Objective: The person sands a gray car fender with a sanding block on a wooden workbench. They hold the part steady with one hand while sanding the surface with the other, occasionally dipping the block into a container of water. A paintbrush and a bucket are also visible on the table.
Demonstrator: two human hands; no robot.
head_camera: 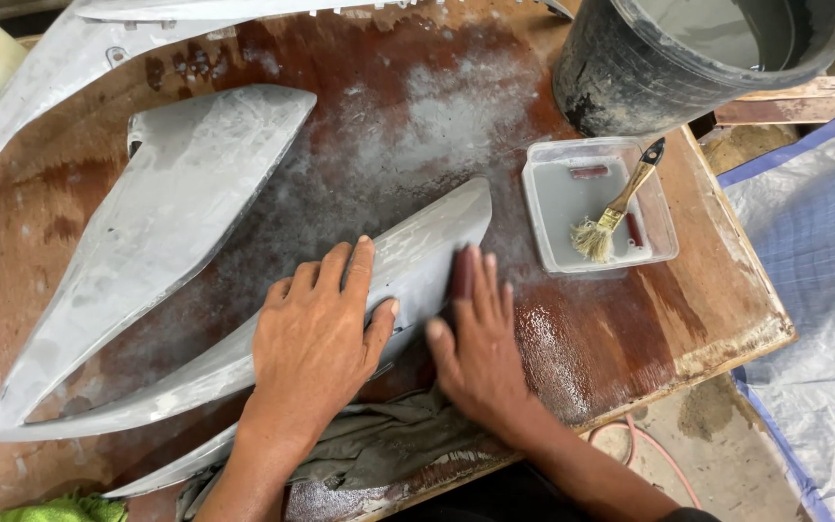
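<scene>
A long grey primed panel (195, 372), curved and pointed, lies across the wet brown wooden table (717, 319). My left hand (316, 333) presses flat on its middle, fingers spread. My right hand (480, 333) rests at the panel's right edge with a dark reddish piece of sandpaper (461, 274) under its fingers, pressed against the panel. A grey-green cloth (379, 445) lies bunched under the panel near the table's front edge, between my forearms.
A second, wider grey panel (161, 232) lies to the left; another long grey part (99, 48) runs along the back. A clear plastic tub (664, 208) holds a paintbrush (616, 208). A black bucket (630, 77) of grey water stands back right. Blue-grey sheeting (814, 290) covers the right.
</scene>
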